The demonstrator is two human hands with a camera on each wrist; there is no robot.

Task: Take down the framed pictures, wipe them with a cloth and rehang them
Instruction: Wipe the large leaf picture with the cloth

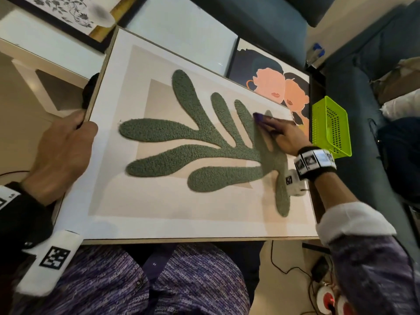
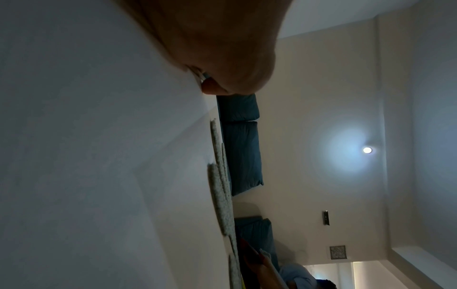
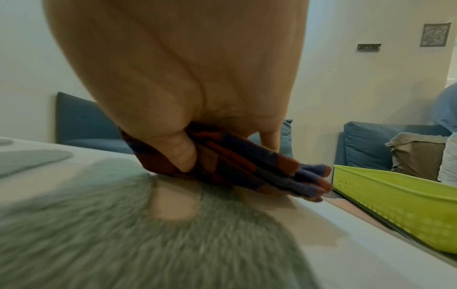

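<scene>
1. Blue sofa cushions and pale walls are seen around a low white table, on which the framed pictures have been laid flat.
2. A folded blue-and-red checked cloth is gripped by the right hand, with the thumb curled over the fold, and is pressed onto the green tufted leaf picture near its far right corner.
3. The left edge of that picture's thin wooden frame is clasped by the left hand, fingers wrapped under it, so the picture is steadied across the person's lap and the table's near edge.
4. Beyond the wiping hand, a lime green plastic basket is found just beside the picture's right edge.
5. A black-framed picture of two peach faces lies partly under the leaf picture's far edge, and a black-framed floral print lies at the table's far left corner.
6. Taking down is judged done for at least these three pictures; wiping is under way on the leaf picture. Whether the other two have been wiped cannot be told, and rehanging is still left for all.
</scene>
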